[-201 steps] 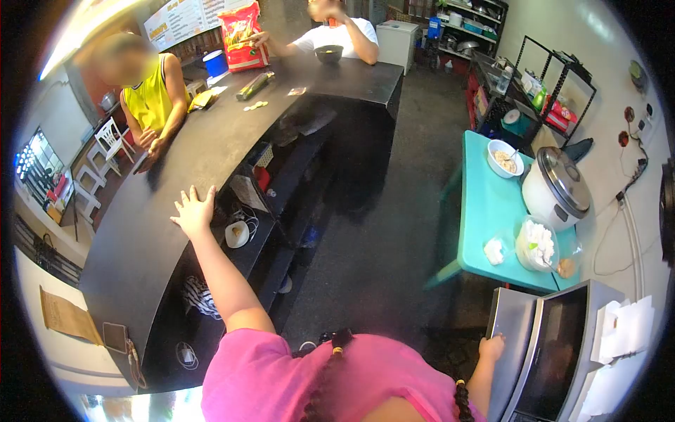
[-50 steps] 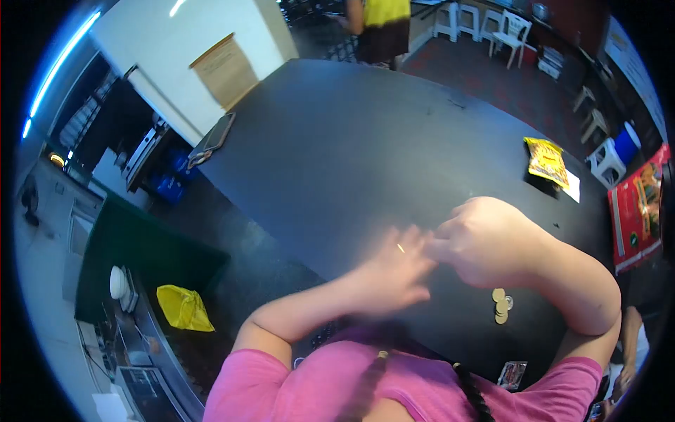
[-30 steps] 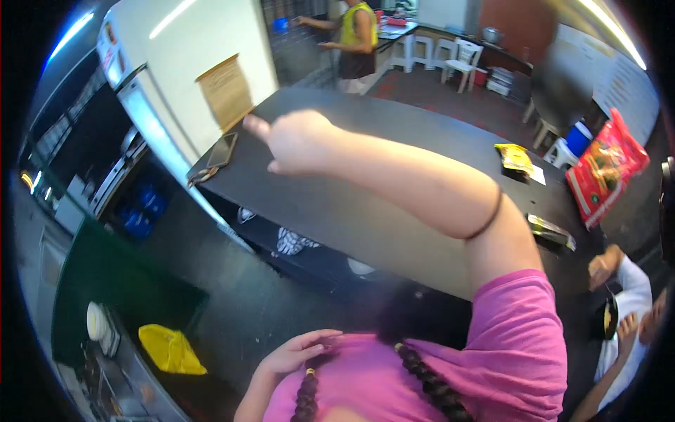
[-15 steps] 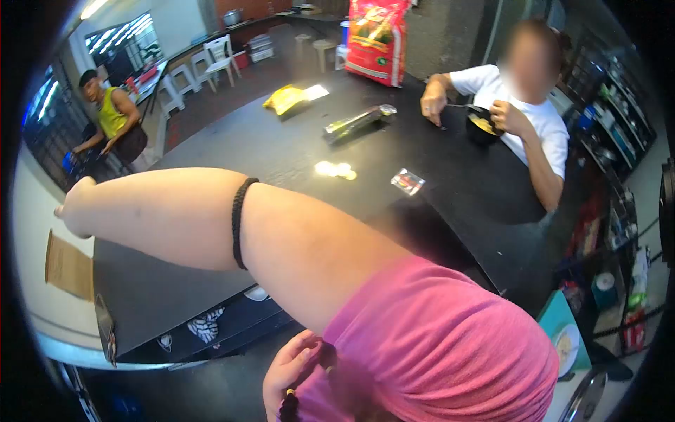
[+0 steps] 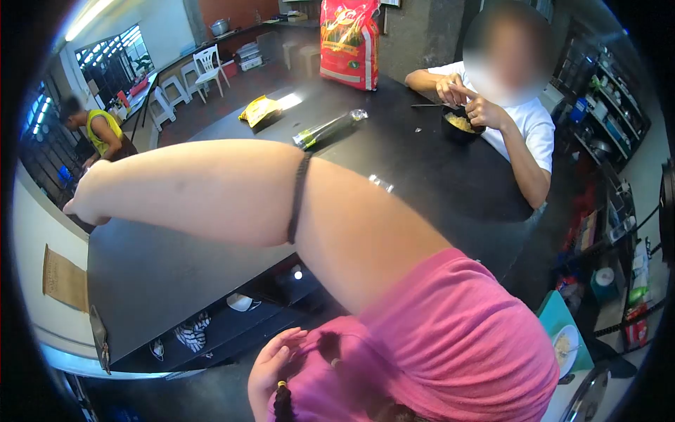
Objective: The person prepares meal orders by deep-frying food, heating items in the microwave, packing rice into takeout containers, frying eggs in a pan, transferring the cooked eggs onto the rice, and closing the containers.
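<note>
My right arm reaches across the view to the left, a black braided band (image 5: 300,200) around it near the elbow. At its far end, beyond the table's left side, is my right hand (image 5: 88,197); its fingers are mostly hidden and I cannot make out anything in them. Low in the view, my left hand (image 5: 273,357) is close to the front of my pink shirt (image 5: 450,337), fingers loosely stretched and nothing visible in them. A dark braid with a yellow tie (image 5: 283,394) hangs beside it.
On the black table (image 5: 162,274) are a yellow packet (image 5: 259,110), a wrapped dark roll (image 5: 330,129) and a red sack (image 5: 349,46). Opposite sits a person in white (image 5: 524,112) with a black bowl (image 5: 460,126). Someone in yellow (image 5: 105,130) stands at left.
My view has shifted and my arm now covers more of the small packet. My left hand's fingers look straighter. The seated person's hands have come together above the bowl.
</note>
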The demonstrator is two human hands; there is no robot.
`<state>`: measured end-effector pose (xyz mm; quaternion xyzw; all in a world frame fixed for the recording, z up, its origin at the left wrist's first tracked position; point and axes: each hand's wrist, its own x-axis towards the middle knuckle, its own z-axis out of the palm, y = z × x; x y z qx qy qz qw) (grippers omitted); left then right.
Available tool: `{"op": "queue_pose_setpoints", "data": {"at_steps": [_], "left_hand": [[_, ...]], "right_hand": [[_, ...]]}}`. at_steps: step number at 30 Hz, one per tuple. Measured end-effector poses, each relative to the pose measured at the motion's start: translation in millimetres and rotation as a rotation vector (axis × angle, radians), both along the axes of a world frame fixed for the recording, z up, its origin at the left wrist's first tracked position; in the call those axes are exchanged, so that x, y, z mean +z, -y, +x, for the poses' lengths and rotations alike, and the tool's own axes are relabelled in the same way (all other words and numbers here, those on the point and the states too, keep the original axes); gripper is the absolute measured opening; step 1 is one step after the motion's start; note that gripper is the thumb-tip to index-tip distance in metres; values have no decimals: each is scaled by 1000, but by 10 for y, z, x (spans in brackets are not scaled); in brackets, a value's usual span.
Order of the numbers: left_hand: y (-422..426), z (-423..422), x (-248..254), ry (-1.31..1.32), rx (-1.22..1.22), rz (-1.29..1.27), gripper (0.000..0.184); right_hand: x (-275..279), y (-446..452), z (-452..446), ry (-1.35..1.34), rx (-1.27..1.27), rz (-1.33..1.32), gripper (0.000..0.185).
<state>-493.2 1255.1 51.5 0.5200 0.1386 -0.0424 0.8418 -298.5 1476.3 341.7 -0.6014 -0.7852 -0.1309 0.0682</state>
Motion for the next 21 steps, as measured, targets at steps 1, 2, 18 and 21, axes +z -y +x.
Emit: {"op": "queue_pose_setpoints", "data": {"at_steps": [1,2,18,21], "left_hand": [[-29,-1,-88,8,10,17,51],[-14,20,-108,10,7,19,51],[378,1178,32,9,-170,-22,47],[488,1356,138,37,-252,-22,47]], "right_hand": [[16,92,115,54,-31,-18,73],[26,157,224,56,-33,-16,73],[-63,844,1279,-82,-50,-123,76],[-106,693,1369,-95,-178,-183,69]]}}
